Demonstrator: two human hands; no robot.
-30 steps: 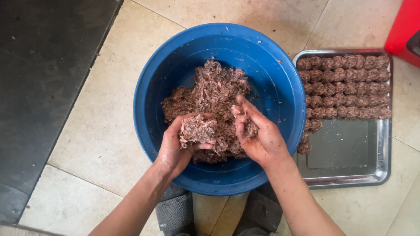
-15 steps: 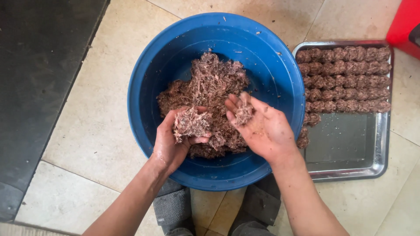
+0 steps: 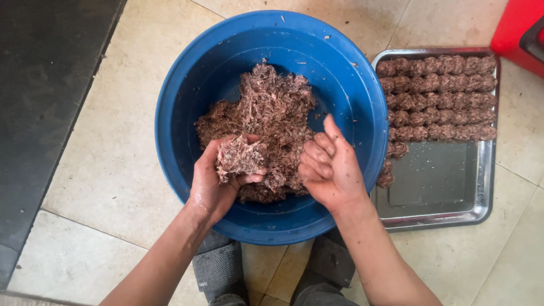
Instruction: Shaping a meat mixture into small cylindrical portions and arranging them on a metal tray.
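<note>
While left hand [image 3: 218,181] cups a meat lump [image 3: 239,157], right hand [image 3: 331,167] curls closed.

Left hand [image 3: 218,175] cupped, palm up — right hand [image 3: 328,164] curled into a loose fist.

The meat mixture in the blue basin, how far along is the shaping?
Done: about four rows of shaped pieces fill the far half of the metal tray. In hand: the left hand holds a lump; the right hand is closed, contents hidden. Left: a large heap of mixture in the blue basin, and the tray's near half is bare.
</note>
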